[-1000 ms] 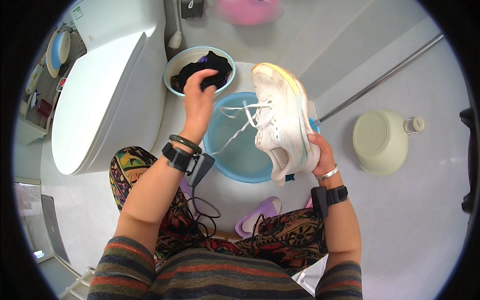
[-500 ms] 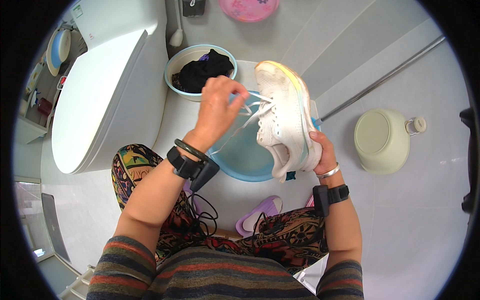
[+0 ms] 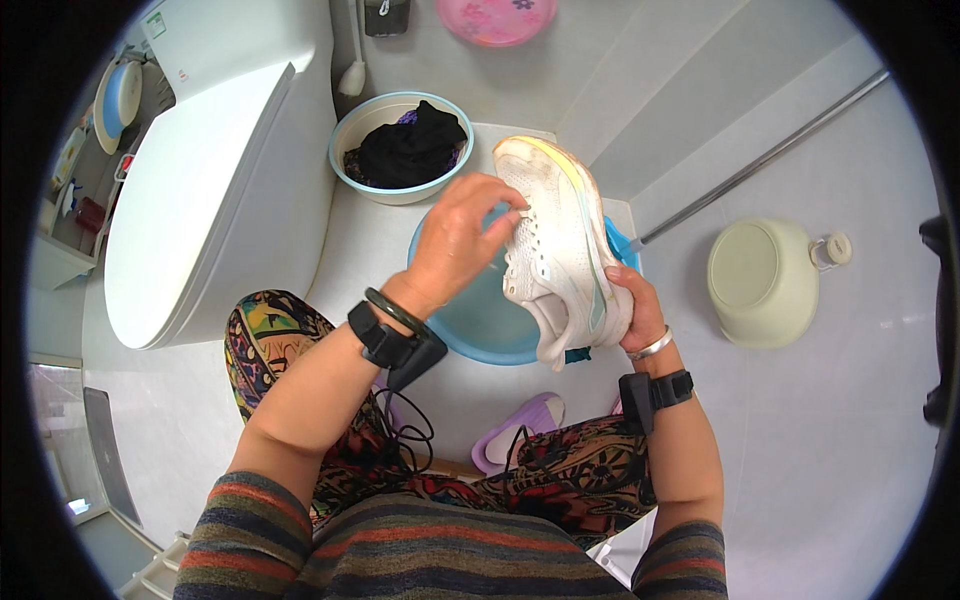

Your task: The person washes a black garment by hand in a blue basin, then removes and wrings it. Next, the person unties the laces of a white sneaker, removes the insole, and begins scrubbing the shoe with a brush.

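A white sneaker (image 3: 562,235) with yellow and pale blue trim is held up, toe pointing away from me. My right hand (image 3: 640,312) grips it around the heel. At the row of lace holes near the toe, my left hand (image 3: 455,240) has thumb and fingers closed in a pinch against the upper. What lies between those fingertips is too small to make out. No lace shows along the row of holes. Below the shoe stands a blue basin (image 3: 475,335) holding cloudy water, partly hidden by the shoe and my left hand.
A pale basin with a blue rim (image 3: 345,165) holds dark clothes. The toilet (image 3: 190,200) stands at the left, and a metal pole (image 3: 760,160) slants from the blue basin. An upturned pale green bucket (image 3: 765,280) sits at the right. Purple slippers (image 3: 520,430) lie below.
The white laces that trailed from the shoe to my left hand are out of sight. My left hand has moved right, up against the lace holes. The shoe has shifted slightly left.
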Demonstrator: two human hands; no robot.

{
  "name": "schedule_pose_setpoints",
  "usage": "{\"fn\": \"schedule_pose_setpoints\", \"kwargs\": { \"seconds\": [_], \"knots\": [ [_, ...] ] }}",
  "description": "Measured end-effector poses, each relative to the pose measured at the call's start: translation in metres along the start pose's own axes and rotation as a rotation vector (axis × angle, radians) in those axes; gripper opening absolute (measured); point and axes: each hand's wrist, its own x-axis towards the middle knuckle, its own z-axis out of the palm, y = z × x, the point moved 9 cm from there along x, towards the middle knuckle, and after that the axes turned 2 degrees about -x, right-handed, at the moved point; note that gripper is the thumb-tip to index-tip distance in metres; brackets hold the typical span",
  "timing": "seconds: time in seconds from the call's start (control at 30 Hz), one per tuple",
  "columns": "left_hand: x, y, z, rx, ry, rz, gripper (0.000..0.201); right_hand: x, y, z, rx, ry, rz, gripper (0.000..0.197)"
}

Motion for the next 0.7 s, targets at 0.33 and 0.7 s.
{"fn": "schedule_pose_setpoints", "kwargs": {
  "seconds": [0.33, 0.7],
  "knots": [
    [-0.008, -0.016, 0.011, -0.444, -0.012, -0.522, 0.012, 0.0, 0.001, 0.01, -0.01, -0.019, 0.019, 0.064],
    [-0.016, -0.018, 0.026, -0.72, -0.065, -0.757, 0.019, 0.001, 0.003, 0.011, -0.005, 0.005, -0.002, 0.062]
  ]
}}
